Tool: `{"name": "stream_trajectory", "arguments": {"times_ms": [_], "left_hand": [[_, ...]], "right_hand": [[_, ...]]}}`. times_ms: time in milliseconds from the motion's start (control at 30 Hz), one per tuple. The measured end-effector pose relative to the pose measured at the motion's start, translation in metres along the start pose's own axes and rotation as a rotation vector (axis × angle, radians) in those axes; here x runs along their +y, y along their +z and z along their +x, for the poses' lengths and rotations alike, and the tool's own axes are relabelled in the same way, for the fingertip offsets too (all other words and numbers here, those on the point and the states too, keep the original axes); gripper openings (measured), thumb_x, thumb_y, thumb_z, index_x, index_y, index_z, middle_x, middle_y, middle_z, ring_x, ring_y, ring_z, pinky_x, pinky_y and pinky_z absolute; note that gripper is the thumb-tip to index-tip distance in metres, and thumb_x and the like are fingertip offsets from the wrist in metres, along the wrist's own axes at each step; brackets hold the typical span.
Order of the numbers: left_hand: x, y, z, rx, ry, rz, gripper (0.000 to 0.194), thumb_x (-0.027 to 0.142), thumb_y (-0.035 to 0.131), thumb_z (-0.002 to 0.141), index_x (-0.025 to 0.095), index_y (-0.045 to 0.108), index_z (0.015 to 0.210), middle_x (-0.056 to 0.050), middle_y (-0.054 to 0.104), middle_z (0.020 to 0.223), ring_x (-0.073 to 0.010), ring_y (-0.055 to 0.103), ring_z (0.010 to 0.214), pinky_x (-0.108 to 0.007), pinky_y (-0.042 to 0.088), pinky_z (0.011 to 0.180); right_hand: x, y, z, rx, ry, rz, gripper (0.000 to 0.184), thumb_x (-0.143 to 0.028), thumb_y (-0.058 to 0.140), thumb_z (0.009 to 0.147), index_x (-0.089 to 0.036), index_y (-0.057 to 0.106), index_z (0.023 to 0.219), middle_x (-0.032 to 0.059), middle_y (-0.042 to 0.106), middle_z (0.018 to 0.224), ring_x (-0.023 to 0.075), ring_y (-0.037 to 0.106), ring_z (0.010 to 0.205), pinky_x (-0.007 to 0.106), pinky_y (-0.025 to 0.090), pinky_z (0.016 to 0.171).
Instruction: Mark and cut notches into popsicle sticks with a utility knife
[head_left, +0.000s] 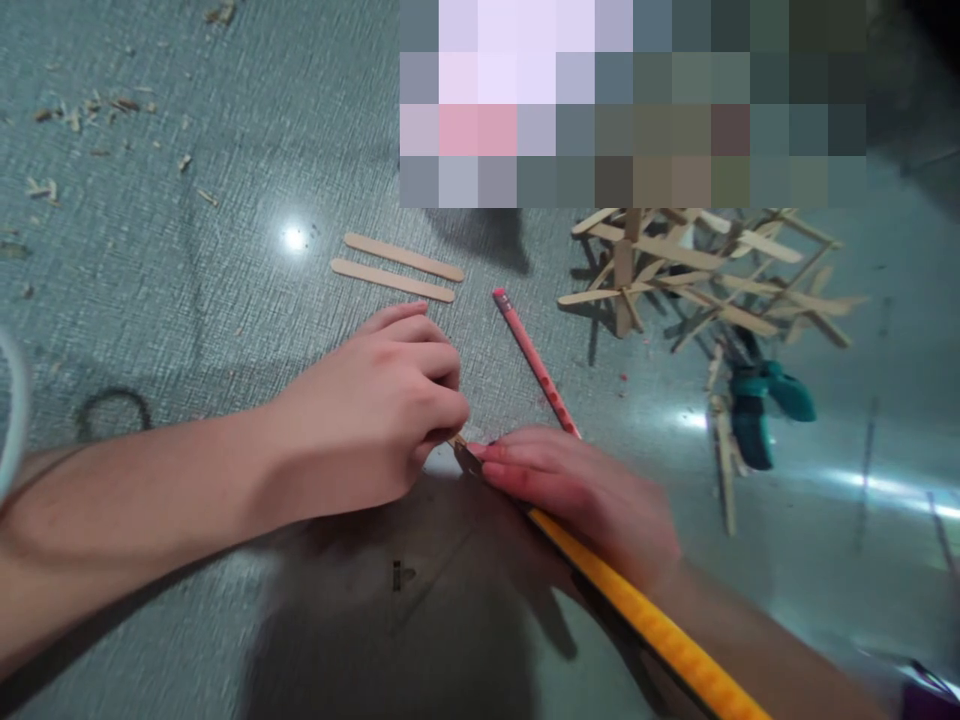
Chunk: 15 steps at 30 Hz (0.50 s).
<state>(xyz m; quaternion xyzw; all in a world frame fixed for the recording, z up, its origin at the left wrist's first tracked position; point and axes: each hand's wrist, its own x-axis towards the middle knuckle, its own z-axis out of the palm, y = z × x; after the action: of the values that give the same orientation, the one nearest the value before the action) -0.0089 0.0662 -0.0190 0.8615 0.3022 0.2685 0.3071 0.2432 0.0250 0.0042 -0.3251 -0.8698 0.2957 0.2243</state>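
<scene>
In the head view, my left hand [420, 395] is closed with its fingers curled. A sliver of a wooden craft stick [457, 439] shows at its fingertips, and most of it is hidden. My right hand [585, 490] presses on the end of a yellow tape measure [637, 595], whose dark metal tip meets the stick. The tape blade runs down to the lower right edge. Beyond my right hand lies a pink pencil [536, 365]. Two more craft sticks [405, 258] rest side by side just past my left hand.
An open framework of joined craft sticks [675, 260] stands at the back right. Below it lie teal-handled cutters [754, 410] and broken stick pieces [722, 460]. Wood scraps [90, 110] litter the upper left of the textured grey table [247, 330]. A blurred-out patch covers the top.
</scene>
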Motion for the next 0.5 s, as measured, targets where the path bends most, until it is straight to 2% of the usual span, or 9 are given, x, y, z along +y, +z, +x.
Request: {"name": "stream_trajectory", "arguments": {"times_ms": [100,200,300,400,500], "left_hand": [[-0.001,0.002,0.000,0.016,0.007,0.001,0.021,0.012,0.062,0.091,0.020,0.079,0.082,-0.002,0.071,0.087,-0.0220,0.059,0.092,-0.048,0.043,0.110],[-0.001,0.003,0.001,0.010,0.003,0.014,0.020,0.013,0.063,0.090,0.020,0.078,0.080,-0.002,0.070,0.087,-0.0228,0.058,0.093,-0.049,0.044,0.109],[0.001,0.003,0.001,-0.007,-0.020,0.030,0.017,0.013,0.064,0.090,0.020,0.077,0.081,-0.002,0.070,0.085,-0.0236,0.059,0.095,-0.048,0.044,0.109],[0.002,0.004,0.002,-0.003,-0.035,0.036,0.016,0.015,0.065,0.090,0.020,0.076,0.081,-0.001,0.070,0.083,-0.0233,0.059,0.095,-0.047,0.043,0.109],[0.002,0.004,0.002,-0.005,-0.049,0.038,0.016,0.015,0.066,0.090,0.021,0.076,0.080,-0.001,0.071,0.083,-0.0226,0.059,0.095,-0.046,0.042,0.110]], "right_hand": [[0.002,-0.001,0.003,-0.005,-0.051,0.020,0.022,-0.022,0.049,0.112,-0.022,0.066,0.126,0.0085,0.082,0.111,0.0214,0.079,0.102,0.037,0.067,0.088],[0.002,0.002,0.004,-0.018,-0.075,0.014,0.021,-0.019,0.052,0.110,-0.023,0.067,0.125,0.0079,0.082,0.107,0.0218,0.079,0.097,0.037,0.067,0.083],[0.000,0.009,0.001,0.063,-0.035,-0.006,0.021,-0.012,0.058,0.106,-0.022,0.069,0.120,0.0056,0.081,0.099,0.0217,0.077,0.091,0.038,0.065,0.079],[-0.002,0.015,-0.003,0.114,-0.072,-0.057,0.020,-0.011,0.059,0.104,-0.019,0.071,0.119,0.0066,0.081,0.100,0.0221,0.076,0.093,0.038,0.065,0.079],[-0.005,0.015,-0.004,0.077,-0.093,-0.122,0.024,-0.010,0.058,0.104,-0.018,0.071,0.122,0.0078,0.082,0.105,0.0228,0.077,0.098,0.038,0.066,0.081]]}}
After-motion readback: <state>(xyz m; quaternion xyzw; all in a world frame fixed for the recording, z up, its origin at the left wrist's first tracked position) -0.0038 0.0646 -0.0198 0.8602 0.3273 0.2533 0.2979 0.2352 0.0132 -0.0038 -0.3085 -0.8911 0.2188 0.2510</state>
